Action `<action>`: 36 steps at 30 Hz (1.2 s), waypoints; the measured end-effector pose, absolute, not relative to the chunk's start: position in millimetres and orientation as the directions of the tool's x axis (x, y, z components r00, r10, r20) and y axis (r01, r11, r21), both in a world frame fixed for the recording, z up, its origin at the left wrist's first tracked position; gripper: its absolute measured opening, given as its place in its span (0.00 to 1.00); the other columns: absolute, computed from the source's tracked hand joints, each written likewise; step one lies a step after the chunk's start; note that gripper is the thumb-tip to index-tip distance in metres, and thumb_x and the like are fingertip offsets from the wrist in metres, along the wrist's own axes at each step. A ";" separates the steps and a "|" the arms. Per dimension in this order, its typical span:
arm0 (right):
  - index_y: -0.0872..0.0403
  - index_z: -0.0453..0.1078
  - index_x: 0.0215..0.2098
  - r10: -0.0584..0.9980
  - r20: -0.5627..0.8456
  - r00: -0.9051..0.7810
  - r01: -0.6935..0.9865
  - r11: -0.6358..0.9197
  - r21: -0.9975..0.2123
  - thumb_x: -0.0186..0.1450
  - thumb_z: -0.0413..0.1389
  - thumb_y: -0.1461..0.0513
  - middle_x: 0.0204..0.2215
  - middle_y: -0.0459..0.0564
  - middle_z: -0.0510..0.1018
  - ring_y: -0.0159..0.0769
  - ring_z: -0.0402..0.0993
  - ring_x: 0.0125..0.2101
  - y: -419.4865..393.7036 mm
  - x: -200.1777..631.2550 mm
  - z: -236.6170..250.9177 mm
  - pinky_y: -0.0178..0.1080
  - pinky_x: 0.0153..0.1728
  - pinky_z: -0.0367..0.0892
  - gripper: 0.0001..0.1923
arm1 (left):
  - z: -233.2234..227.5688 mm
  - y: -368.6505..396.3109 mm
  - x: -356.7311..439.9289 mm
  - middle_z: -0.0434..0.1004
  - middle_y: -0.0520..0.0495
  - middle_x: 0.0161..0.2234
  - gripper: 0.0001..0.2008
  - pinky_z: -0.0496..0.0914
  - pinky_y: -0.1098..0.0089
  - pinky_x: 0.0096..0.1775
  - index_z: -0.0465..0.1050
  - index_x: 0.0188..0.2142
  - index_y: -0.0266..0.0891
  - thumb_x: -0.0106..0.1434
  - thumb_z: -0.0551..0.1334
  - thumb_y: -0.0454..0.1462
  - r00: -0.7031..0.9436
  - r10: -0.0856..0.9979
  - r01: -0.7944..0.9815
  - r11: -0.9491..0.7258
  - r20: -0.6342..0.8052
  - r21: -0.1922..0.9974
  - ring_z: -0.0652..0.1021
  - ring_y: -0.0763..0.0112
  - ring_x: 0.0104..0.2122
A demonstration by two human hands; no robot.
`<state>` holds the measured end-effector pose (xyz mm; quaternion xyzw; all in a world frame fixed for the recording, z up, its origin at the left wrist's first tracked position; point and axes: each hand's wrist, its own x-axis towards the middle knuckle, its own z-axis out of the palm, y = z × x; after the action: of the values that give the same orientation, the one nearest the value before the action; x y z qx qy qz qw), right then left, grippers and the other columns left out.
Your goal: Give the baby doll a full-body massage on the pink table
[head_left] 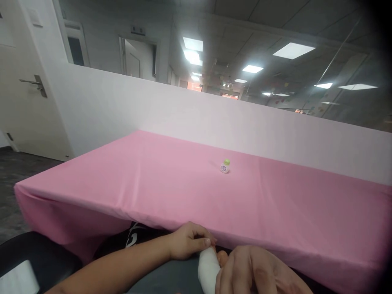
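Low in the head view, a smooth white rounded thing (pixel 208 270) lies between my hands, and its exact kind is not clear. My left hand (pixel 191 241) is closed at its upper end, with thumb and bent fingers pinching there. From the right, my right hand (pixel 255 269) curls over the white thing's lower side, knuckles up; its fingertips are mostly hidden. A small skin-coloured rounded part (pixel 222 258) shows between the hands, and I cannot tell what it belongs to. Both hands are just in front of the table's near edge.
A pink cloth-covered table (pixel 183 188) stretches ahead. On it stands a small clear jar with a green lid (pixel 225 166). Behind rises a low white wall (pixel 214 122) with glass above. At left are a door (pixel 30 81) and a black seat (pixel 39 253) bearing a white object (pixel 20 279).
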<state>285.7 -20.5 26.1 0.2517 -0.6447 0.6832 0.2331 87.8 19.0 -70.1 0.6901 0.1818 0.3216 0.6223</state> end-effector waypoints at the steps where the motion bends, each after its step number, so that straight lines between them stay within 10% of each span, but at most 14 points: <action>1: 0.51 0.70 0.19 -0.003 0.649 -0.761 -0.647 -0.077 -0.759 0.46 0.63 0.33 0.24 0.54 0.75 0.48 0.75 0.31 -18.9 280.2 24.7 0.49 0.41 0.72 0.31 | -70.4 18.9 87.7 0.85 0.34 0.47 0.21 0.73 0.56 0.57 0.84 0.48 0.33 0.69 0.66 0.49 0.720 0.658 -0.151 -0.163 0.222 0.975 0.81 0.52 0.54; 5: 0.47 0.75 0.18 -0.143 0.864 -0.483 -0.848 -0.170 -0.502 0.47 0.67 0.37 0.17 0.49 0.76 0.41 0.73 0.21 -2.8 239.5 17.4 0.40 0.34 0.74 0.25 | -71.5 19.1 86.8 0.84 0.34 0.49 0.20 0.73 0.56 0.57 0.84 0.48 0.32 0.69 0.66 0.48 0.717 0.661 -0.146 -0.168 0.221 0.975 0.81 0.52 0.54; 8: 0.47 0.82 0.26 -0.506 0.854 -0.120 -0.887 -0.331 -0.321 0.56 0.65 0.43 0.24 0.51 0.84 0.47 0.82 0.27 5.9 219.8 15.6 0.41 0.35 0.75 0.18 | -71.8 19.3 86.5 0.84 0.33 0.49 0.20 0.72 0.55 0.57 0.84 0.49 0.32 0.70 0.66 0.48 0.716 0.662 -0.145 -0.168 0.221 0.975 0.81 0.51 0.54; 14: 0.49 0.73 0.17 -0.062 0.681 -0.730 -0.666 -0.159 -0.729 0.46 0.73 0.38 0.18 0.52 0.77 0.43 0.74 0.25 -12.9 254.5 22.1 0.42 0.37 0.75 0.26 | -71.8 19.4 86.0 0.84 0.33 0.50 0.20 0.73 0.55 0.57 0.83 0.49 0.33 0.69 0.67 0.48 0.722 0.660 -0.130 -0.163 0.206 0.978 0.81 0.51 0.54; 32: 0.47 0.66 0.41 -0.179 0.611 -0.771 -0.614 -0.046 -0.788 0.29 0.62 0.23 0.32 0.53 0.71 0.50 0.70 0.37 -19.2 276.8 37.8 0.53 0.45 0.71 0.53 | -75.0 17.5 86.4 0.85 0.36 0.49 0.19 0.74 0.58 0.56 0.83 0.47 0.34 0.70 0.66 0.48 0.708 0.664 -0.122 -0.219 0.240 0.968 0.82 0.56 0.52; 36: 0.47 0.64 0.42 -0.150 0.618 -0.772 -0.622 -0.023 -0.782 0.46 0.60 0.24 0.32 0.53 0.70 0.47 0.69 0.36 -20.9 274.8 42.2 0.52 0.44 0.71 0.44 | -73.8 16.5 86.1 0.85 0.36 0.48 0.19 0.74 0.58 0.56 0.84 0.47 0.33 0.70 0.66 0.48 0.708 0.663 -0.124 -0.222 0.243 0.967 0.82 0.55 0.52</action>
<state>274.8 -20.9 42.2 0.2859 -0.6753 0.6555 0.1801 86.1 16.5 -73.8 0.7079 0.1903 0.3313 0.5941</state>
